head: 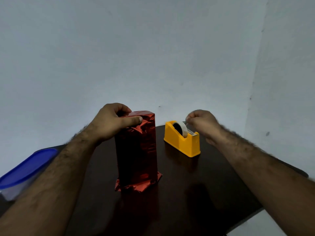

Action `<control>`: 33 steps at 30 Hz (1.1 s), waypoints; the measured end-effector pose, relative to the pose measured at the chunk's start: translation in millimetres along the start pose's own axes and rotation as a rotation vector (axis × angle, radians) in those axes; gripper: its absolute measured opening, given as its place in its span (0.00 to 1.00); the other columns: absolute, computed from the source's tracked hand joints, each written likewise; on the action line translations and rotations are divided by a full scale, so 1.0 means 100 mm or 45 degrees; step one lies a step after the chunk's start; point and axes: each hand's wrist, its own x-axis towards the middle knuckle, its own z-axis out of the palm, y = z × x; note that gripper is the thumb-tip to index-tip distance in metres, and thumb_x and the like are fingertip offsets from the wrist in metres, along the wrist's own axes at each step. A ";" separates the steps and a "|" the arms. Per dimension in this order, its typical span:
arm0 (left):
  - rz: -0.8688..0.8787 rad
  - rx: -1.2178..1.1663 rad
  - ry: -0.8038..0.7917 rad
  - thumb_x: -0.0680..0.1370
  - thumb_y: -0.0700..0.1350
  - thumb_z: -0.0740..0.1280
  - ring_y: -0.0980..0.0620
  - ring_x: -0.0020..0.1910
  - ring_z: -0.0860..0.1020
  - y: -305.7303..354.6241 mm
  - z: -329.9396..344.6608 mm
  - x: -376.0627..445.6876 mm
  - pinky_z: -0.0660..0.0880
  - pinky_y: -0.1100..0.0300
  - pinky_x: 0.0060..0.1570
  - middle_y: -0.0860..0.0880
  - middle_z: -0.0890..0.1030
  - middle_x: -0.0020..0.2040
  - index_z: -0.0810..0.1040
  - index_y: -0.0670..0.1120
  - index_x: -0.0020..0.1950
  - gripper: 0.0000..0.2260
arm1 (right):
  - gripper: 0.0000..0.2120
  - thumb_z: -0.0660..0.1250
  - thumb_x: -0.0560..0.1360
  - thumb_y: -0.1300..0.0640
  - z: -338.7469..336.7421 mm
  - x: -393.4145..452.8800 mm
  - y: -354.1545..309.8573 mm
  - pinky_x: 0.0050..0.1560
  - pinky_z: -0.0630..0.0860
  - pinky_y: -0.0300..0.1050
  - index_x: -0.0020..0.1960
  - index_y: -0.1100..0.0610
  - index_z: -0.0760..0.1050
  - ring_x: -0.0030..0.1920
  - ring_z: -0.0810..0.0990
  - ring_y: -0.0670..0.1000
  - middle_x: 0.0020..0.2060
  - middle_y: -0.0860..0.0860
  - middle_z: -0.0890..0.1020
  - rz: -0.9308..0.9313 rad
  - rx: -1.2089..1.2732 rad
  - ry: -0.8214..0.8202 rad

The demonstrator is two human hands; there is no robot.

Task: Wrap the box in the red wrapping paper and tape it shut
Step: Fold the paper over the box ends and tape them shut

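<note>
At the lower left edge of the frame a clear container with a blue lid point(27, 169) sits partly off the dark bench point(196, 193). Just left of centre, the box point(136, 150), already sheathed in red wrapping paper point(148, 121), stands upright on the bench, its foil flaring out crumpled at the base. The left hand point(112, 121) clamps the top end, thumb pressing the folded flap down. To the right, near the box but apart from it, stands a yellow tape dispenser point(183, 142); above it the right hand point(201, 120) pinches the free end of the clear tape point(183, 127) between curled fingers. The foil looks light, slick and crease-prone, while the box beneath seems stiff, so the firm top corners appear the safest hold. Bare, pale blue-grey walls point(153, 48) meet in a corner at upper right.
</note>
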 end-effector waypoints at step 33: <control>-0.013 0.136 0.003 0.65 0.67 0.78 0.52 0.46 0.86 0.01 -0.03 0.00 0.83 0.42 0.52 0.52 0.87 0.46 0.85 0.54 0.51 0.23 | 0.08 0.82 0.70 0.50 0.68 0.31 -1.63 0.49 0.80 0.47 0.46 0.52 0.88 0.46 0.85 0.44 0.39 0.45 0.88 -0.686 -0.549 -0.858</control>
